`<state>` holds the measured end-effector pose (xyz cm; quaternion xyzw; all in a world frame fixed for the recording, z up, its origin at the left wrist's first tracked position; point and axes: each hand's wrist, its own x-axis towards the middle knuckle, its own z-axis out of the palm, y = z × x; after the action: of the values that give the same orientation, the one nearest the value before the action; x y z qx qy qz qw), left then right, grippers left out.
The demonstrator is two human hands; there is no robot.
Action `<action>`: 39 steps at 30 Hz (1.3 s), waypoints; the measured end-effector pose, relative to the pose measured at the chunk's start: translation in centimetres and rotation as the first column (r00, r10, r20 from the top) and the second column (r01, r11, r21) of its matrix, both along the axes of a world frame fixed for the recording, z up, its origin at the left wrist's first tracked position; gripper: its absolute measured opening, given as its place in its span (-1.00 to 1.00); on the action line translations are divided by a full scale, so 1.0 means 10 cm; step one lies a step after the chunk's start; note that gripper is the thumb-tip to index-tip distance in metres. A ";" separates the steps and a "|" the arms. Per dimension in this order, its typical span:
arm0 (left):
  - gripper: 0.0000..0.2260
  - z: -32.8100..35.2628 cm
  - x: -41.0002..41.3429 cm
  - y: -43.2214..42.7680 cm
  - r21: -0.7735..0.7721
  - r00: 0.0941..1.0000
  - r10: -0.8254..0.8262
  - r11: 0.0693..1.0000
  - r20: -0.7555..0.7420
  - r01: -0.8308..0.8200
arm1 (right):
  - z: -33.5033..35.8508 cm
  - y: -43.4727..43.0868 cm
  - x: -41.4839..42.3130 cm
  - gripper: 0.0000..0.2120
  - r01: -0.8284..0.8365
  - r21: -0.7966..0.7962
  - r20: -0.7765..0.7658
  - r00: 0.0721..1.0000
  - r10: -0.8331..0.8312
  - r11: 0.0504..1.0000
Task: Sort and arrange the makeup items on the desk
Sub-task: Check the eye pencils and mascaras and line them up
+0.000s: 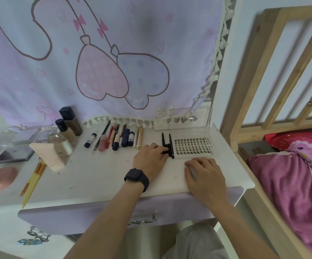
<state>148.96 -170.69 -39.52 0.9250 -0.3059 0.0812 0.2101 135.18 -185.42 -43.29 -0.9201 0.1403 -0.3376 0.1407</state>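
Observation:
On the white desk point(95, 176), my left hand point(149, 156), wearing a dark watch, lies with its fingertips on the lower ends of black pencils point(171, 144) lined up beside an open false-lash case point(194, 144). My right hand point(204, 176) rests palm down near the desk's front right, covering a small pale object point(193, 171) that I cannot identify. A row of pens, lip tubes and mascaras point(117, 139) lies side by side at the middle back. Two foundation bottles point(69, 126) stand at the back left.
A white tube point(48, 156), a beige compact with a clear dome point(60, 143), palettes point(14, 152), a pink case point(0, 177) and yellow brushes point(32, 179) fill the left. A wooden bed frame point(263, 71) with pink bedding point(291, 176) stands to the right. A curtain hangs behind.

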 end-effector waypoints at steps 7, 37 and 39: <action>-0.72 0.01 0.00 -0.01 -0.003 1.000 -0.003 1.000 -0.013 0.003 | 0.00 0.00 -0.01 -0.78 0.006 -0.008 -0.005 1.000 -0.006 1.000; -0.60 0.17 0.21 0.55 0.209 0.977 0.143 0.962 0.157 -0.175 | 0.03 0.35 0.12 -0.62 -0.143 -0.013 -0.133 0.981 0.140 0.990; -0.61 0.18 0.12 0.57 0.198 0.975 0.174 0.960 0.138 -0.199 | 0.03 0.34 0.11 -0.60 -0.144 0.001 -0.139 0.980 0.142 0.990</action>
<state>150.16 -164.97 -37.74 0.9602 -0.2361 0.1231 0.0838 136.31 -181.99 -42.99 -0.9497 0.0817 -0.2625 0.1502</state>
